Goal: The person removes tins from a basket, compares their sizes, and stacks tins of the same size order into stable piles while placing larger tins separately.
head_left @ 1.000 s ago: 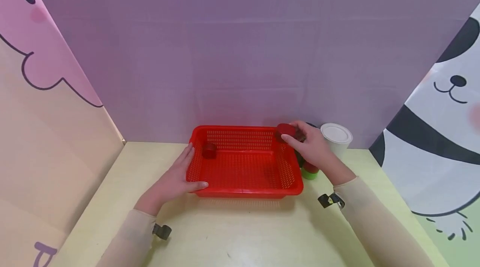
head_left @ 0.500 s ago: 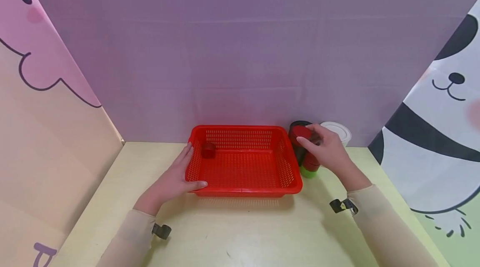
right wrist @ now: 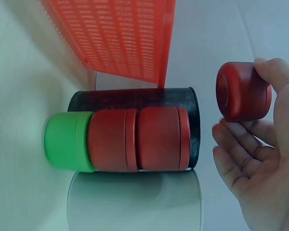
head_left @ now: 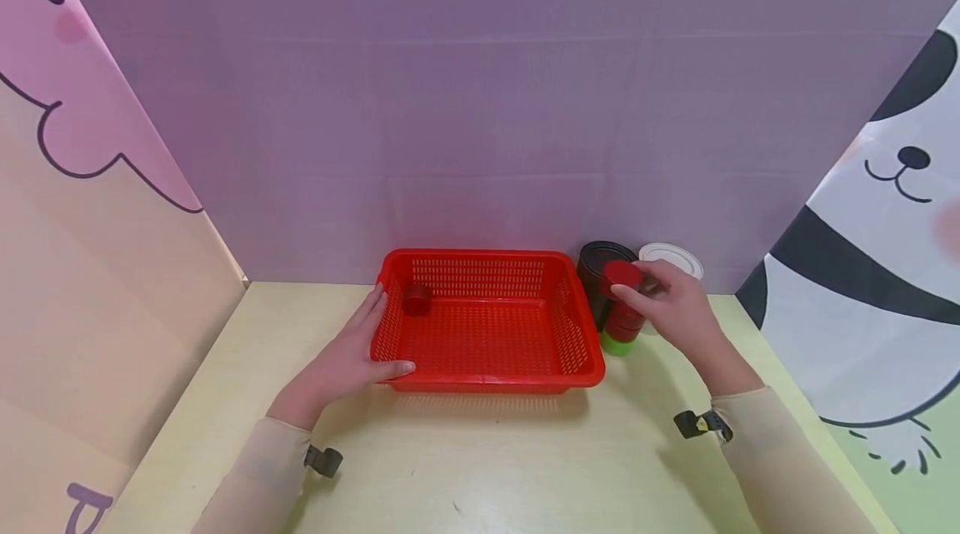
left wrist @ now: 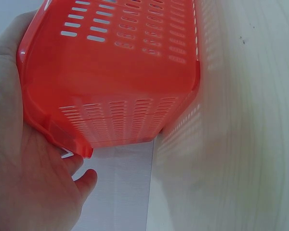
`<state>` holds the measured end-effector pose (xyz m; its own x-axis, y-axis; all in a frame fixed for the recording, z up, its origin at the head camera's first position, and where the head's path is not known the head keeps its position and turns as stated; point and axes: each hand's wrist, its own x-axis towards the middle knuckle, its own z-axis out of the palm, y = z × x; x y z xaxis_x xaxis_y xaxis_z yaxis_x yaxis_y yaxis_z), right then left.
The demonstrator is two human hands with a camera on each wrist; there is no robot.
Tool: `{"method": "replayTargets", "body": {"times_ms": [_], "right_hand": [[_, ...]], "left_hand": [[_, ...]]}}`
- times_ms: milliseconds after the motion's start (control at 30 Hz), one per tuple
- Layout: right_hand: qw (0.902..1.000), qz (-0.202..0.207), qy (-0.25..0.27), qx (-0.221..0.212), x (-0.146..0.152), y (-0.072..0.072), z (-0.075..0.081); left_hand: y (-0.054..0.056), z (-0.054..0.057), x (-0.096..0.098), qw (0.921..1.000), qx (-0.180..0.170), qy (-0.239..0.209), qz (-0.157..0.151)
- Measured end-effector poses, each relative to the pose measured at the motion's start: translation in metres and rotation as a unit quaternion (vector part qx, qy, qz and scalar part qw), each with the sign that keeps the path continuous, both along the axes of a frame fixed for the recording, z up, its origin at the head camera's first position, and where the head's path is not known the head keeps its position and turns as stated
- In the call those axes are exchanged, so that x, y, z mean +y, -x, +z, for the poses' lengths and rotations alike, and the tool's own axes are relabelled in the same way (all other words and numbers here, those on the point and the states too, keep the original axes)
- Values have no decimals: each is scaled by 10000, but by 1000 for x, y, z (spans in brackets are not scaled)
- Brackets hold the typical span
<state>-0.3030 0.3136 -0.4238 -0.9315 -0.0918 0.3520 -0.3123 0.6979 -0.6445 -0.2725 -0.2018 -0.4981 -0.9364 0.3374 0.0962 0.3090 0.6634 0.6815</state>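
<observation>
My right hand point(head_left: 678, 313) pinches a small round red jar point(right wrist: 243, 91) between thumb and fingers, in the air. Below it stands an upright stack: a green jar point(right wrist: 67, 142) at the bottom, a red jar point(right wrist: 113, 139) on that and another red jar point(right wrist: 159, 138) on top. In the right wrist view a gap shows between the held jar and the stack. My left hand point(head_left: 343, 359) rests against the left end of the red plastic basket point(head_left: 491, 388), fingers extended along the rim and thumb at the front corner. One red jar point(head_left: 417, 301) sits inside, near the back left.
Right behind the stack stands a black canister point(head_left: 592, 288), close to the basket's right end. Beside it is a white lidded canister point(head_left: 671, 255), partly hidden by my right hand. A purple backdrop point(head_left: 480, 117) rises along the table's point(head_left: 480, 467) back edge.
My right hand has carried the red jar rightward from the basket's back right corner, past the black canister, to above the stack. The left hand and the basket have stayed put.
</observation>
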Motion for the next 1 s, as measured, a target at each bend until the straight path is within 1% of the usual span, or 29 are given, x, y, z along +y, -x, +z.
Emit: {"method": "replayTargets", "body": {"times_ms": [433,767,1000], "right_hand": [[9998,-167,-10,141,16,-4,-10],[9996,-282,0,95,20,-8,-18],[9993,-367,-8,7,22,-7,-23]], "left_hand": [[2,-2,-1,10000,39,40,-26],[4,-5,-1,10000,2,20,-2],[3,-2,-1,10000,-31,1,3]]}}
